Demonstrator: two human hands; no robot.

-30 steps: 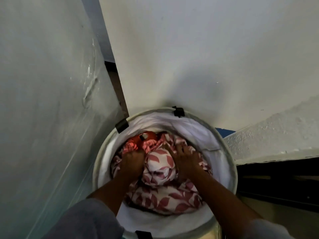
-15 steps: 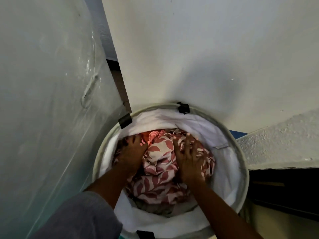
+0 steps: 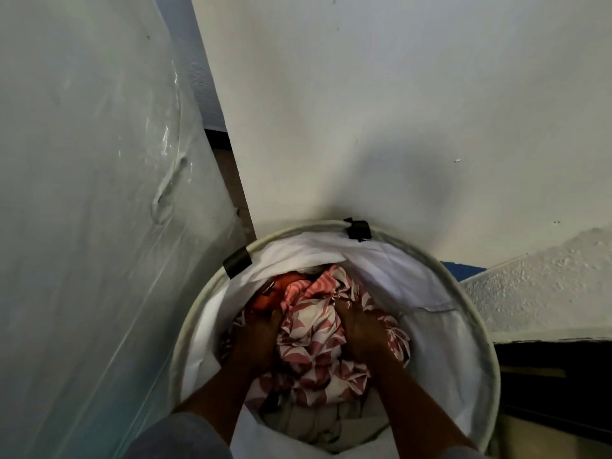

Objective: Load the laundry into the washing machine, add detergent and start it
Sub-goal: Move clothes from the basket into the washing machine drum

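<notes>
A round white laundry basket (image 3: 477, 329) with black clips stands against the wall. Inside lies a bundle of pink-and-white patterned cloth (image 3: 314, 336), with an orange-red garment (image 3: 275, 293) behind it and pale grey cloth (image 3: 318, 422) underneath. Both my hands are down in the basket. My left hand (image 3: 256, 339) grips the left side of the patterned bundle, fingers dug into the fabric. My right hand (image 3: 361, 332) grips its right side, fingers buried in the folds. No washing machine or detergent is in view.
A white wall (image 3: 397, 111) rises right behind the basket. A large surface wrapped in clear plastic (image 3: 82, 210) stands close on the left. A rough white ledge (image 3: 546, 293) and a dark gap beneath it lie to the right. A strip of brown floor (image 3: 231, 180) shows between.
My fingers, spread flat over the bundle half a second ago, have curled deeper into the patterned cloth. The bundle has bunched up between my hands, uncovering the orange garment and grey cloth.
</notes>
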